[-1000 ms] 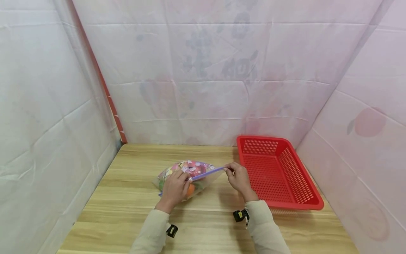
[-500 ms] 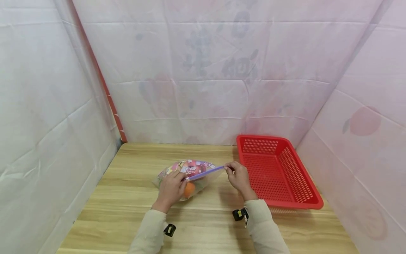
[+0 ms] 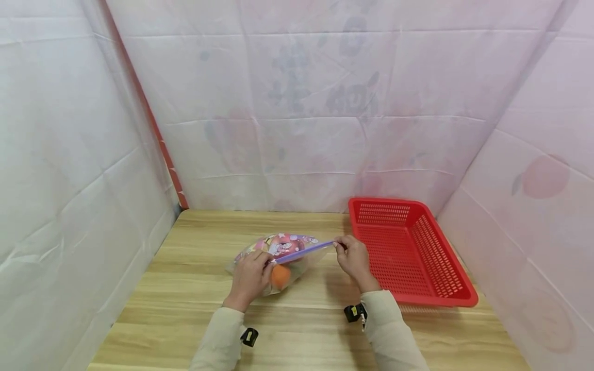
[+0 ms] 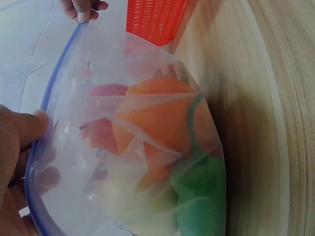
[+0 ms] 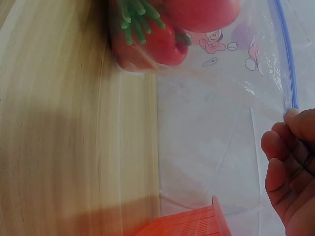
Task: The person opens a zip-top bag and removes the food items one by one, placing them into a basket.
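A clear zip bag [image 3: 278,257] with a blue seal strip [image 3: 303,251] and cartoon prints lies on the wooden table [image 3: 195,304]. Inside it I see an orange piece [image 4: 162,118], a green piece [image 4: 202,196], a pale yellow piece [image 4: 133,201] and red pieces [image 5: 162,42]. My left hand [image 3: 250,275] pinches the seal strip near the bag's middle, thumb [image 4: 24,128] on the strip. My right hand [image 3: 353,256] pinches the strip's right end [image 5: 290,110] and holds it taut.
A red perforated basket [image 3: 455,288] stands on the table right of the bag, close to my right hand, with nothing visible in it. White sheeting walls [image 3: 297,103] close in the back and both sides. Bare tabletop lies in front of my hands.
My left hand has slid a little leftward along the seal strip, uncovering more of the orange piece. The right hand keeps its pinch on the strip's end.
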A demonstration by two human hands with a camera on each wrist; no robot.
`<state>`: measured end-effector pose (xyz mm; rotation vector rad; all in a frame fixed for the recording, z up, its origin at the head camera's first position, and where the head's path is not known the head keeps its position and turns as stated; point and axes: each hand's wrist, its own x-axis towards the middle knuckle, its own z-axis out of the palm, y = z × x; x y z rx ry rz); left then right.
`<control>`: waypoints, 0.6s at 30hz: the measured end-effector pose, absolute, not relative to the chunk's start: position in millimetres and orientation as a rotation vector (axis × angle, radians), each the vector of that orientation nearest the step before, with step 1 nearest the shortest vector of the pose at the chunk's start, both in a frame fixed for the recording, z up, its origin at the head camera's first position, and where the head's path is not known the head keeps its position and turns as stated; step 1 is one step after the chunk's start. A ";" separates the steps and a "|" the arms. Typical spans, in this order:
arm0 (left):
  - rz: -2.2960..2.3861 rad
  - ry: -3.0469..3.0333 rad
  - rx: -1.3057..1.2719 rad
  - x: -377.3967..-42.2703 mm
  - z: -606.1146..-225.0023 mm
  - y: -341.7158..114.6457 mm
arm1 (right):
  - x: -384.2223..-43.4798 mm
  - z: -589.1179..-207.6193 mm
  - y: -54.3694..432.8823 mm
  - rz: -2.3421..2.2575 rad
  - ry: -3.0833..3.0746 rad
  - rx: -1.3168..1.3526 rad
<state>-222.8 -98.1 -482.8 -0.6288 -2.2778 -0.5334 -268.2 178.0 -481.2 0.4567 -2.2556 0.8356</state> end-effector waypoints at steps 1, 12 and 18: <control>-0.538 -2.279 -0.628 -222.6 -483.6 -98.6 | -268.1 -481.4 178.4 0.834 -2.271 0.446; -0.566 -2.225 -0.680 -215.5 -489.7 -105.5 | -267.7 -484.0 178.8 0.858 -2.335 0.382; -0.575 -2.210 -0.673 -218.8 -489.3 -109.4 | -273.0 -480.8 181.4 0.840 -2.315 0.365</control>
